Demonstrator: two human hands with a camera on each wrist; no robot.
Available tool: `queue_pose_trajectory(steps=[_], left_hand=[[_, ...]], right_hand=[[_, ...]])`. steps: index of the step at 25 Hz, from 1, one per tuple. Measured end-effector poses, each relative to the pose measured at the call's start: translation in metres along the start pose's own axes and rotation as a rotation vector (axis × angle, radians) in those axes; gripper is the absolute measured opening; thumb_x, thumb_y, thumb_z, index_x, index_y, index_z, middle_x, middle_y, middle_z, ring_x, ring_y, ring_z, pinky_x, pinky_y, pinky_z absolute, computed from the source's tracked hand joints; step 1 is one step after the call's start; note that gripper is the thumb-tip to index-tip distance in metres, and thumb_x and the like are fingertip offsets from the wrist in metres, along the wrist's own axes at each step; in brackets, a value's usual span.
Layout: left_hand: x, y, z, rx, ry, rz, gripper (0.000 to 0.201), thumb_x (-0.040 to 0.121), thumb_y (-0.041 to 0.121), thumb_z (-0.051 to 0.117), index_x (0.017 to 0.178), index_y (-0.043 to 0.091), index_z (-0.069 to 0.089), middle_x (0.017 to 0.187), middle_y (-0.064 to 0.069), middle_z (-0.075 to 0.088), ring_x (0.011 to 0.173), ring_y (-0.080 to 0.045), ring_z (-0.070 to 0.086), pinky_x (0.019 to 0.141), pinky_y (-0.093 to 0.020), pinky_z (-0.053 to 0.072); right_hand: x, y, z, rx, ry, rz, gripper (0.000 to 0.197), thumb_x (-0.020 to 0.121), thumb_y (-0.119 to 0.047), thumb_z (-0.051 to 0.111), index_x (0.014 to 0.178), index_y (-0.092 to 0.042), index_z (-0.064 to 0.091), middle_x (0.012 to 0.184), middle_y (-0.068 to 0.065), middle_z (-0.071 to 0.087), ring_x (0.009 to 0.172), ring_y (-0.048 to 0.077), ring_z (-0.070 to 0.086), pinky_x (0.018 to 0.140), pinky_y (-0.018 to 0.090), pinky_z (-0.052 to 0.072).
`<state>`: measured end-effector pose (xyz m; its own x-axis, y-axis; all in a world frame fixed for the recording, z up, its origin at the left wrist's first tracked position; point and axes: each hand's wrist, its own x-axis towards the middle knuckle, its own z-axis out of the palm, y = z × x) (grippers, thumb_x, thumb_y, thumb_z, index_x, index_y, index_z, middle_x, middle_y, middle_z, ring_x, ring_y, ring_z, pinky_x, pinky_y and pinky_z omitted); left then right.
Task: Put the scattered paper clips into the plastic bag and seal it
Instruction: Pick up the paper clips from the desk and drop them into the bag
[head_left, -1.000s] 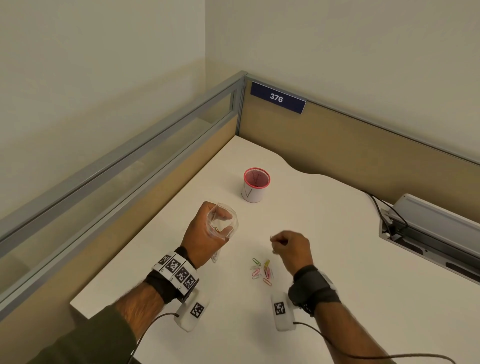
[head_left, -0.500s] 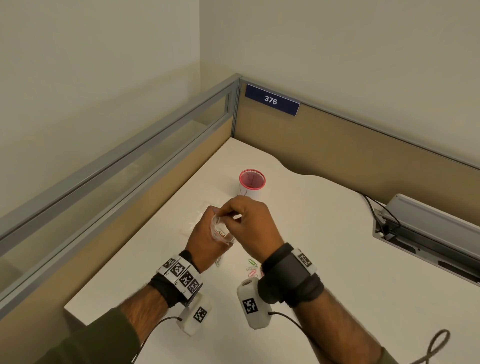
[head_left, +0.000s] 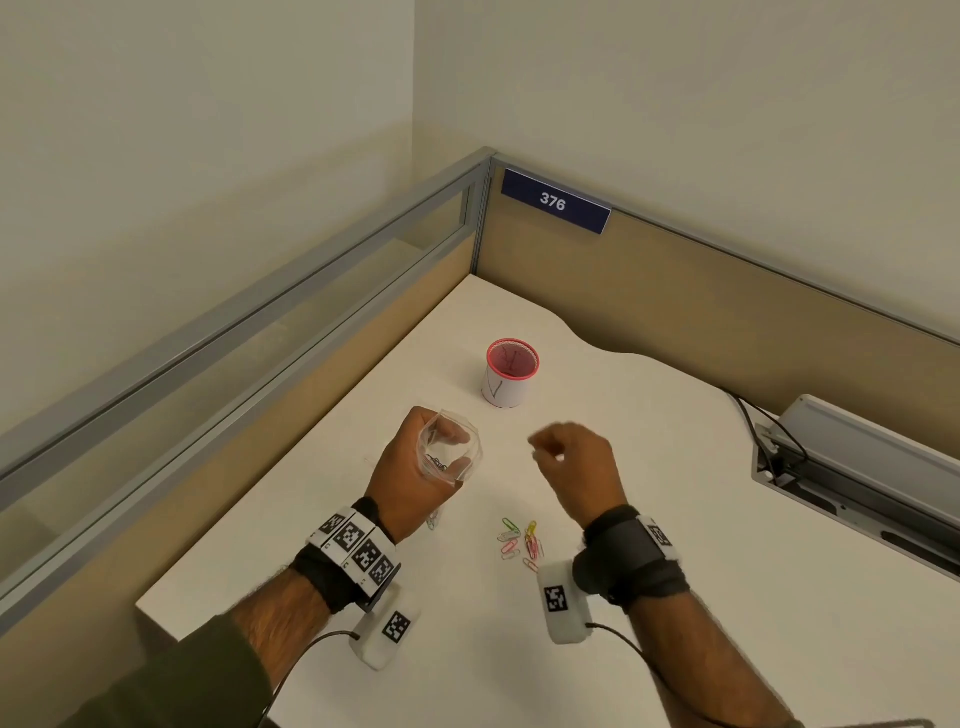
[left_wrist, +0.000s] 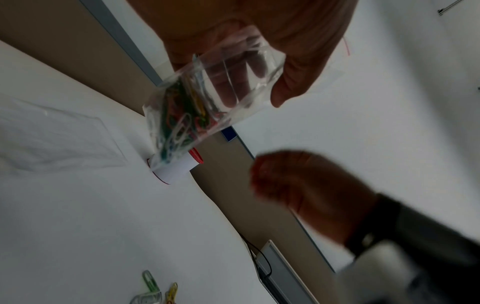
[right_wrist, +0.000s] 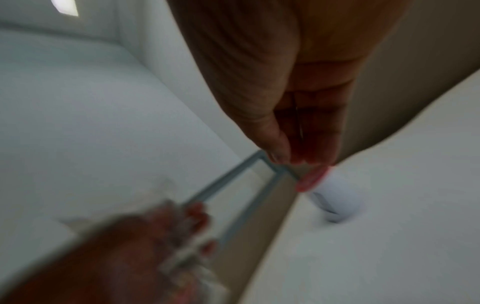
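Note:
My left hand (head_left: 410, 478) grips a small clear plastic bag (head_left: 449, 452) above the white table (head_left: 701, 597), mouth held open and facing up. The left wrist view shows several coloured paper clips bunched in the lower end of the bag (left_wrist: 182, 115). My right hand (head_left: 571, 462) hovers to the right of the bag, apart from it, fingers loosely bent and nothing visible in them; the right hand (right_wrist: 298, 123) is blurred in its own wrist view. Several loose paper clips (head_left: 519, 543) lie on the table between my wrists, with some of these clips (left_wrist: 155, 288) in the left wrist view.
A white cup with a red rim (head_left: 506, 384) stands beyond the hands. A flat clear plastic sheet or bag (left_wrist: 52, 139) lies on the table to the left. A grey cable tray (head_left: 857, 467) sits at the right edge; partition walls (head_left: 260, 332) close the left and back.
One second ago my right hand pinched a clip beside the pile. It then reached over the bag's mouth, and now it has drawn back to the right without the clip.

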<state>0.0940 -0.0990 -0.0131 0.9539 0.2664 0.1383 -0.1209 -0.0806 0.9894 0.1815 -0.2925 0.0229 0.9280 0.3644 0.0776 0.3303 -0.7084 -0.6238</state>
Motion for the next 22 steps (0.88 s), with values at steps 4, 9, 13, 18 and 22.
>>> queue_pose_trajectory(steps=[4, 9, 13, 18, 22], left_hand=[[0.0, -0.001, -0.009, 0.008, 0.011, -0.003, 0.037, 0.077, -0.006, 0.073, 0.099, 0.014, 0.052, 0.109, -0.011, 0.064, 0.11, -0.023, 0.062, 0.09, -0.017, 0.05], [0.002, -0.001, -0.009, -0.047, 0.019, -0.009, 0.034, 0.072, 0.005, 0.072, 0.098, 0.014, 0.051, 0.111, -0.014, 0.062, 0.111, -0.024, 0.061, 0.09, -0.022, 0.053], [0.003, 0.0, -0.007, -0.035, 0.017, -0.002, 0.036, 0.074, 0.0, 0.073, 0.098, 0.015, 0.051, 0.11, -0.013, 0.063, 0.111, -0.026, 0.061, 0.088, -0.019, 0.051], [0.002, 0.003, -0.009, -0.093, 0.012, -0.017, 0.036, 0.076, -0.009, 0.072, 0.099, 0.009, 0.051, 0.11, -0.009, 0.062, 0.112, -0.026, 0.059, 0.086, -0.02, 0.053], [-0.001, 0.007, -0.006, -0.075, 0.022, 0.01, 0.039, 0.073, -0.008, 0.073, 0.096, 0.015, 0.051, 0.107, -0.009, 0.063, 0.108, -0.025, 0.06, 0.087, -0.016, 0.051]], right_hand=[[-0.025, 0.079, 0.039, -0.233, -0.289, 0.304, 0.032, 0.09, -0.008, 0.055, 0.12, -0.015, 0.061, 0.126, 0.007, 0.058, 0.115, 0.022, 0.056, 0.101, 0.03, 0.045], [-0.046, 0.081, 0.077, -0.37, -0.384, 0.242, 0.026, 0.094, -0.012, 0.043, 0.11, -0.009, 0.063, 0.115, 0.011, 0.052, 0.111, 0.029, 0.052, 0.09, 0.032, 0.046], [-0.053, 0.088, 0.075, -0.176, -0.276, 0.302, 0.025, 0.092, -0.016, 0.056, 0.114, -0.011, 0.065, 0.114, 0.007, 0.059, 0.106, 0.023, 0.06, 0.089, 0.025, 0.046], [-0.074, 0.087, 0.076, -0.237, -0.306, 0.452, 0.038, 0.086, -0.029, 0.066, 0.118, -0.01, 0.059, 0.119, 0.008, 0.052, 0.108, 0.023, 0.057, 0.09, 0.026, 0.044], [-0.061, 0.069, 0.097, -0.169, -0.222, 0.397, 0.018, 0.092, -0.016, 0.054, 0.104, -0.009, 0.066, 0.113, 0.01, 0.062, 0.1, 0.025, 0.062, 0.086, 0.027, 0.046]])
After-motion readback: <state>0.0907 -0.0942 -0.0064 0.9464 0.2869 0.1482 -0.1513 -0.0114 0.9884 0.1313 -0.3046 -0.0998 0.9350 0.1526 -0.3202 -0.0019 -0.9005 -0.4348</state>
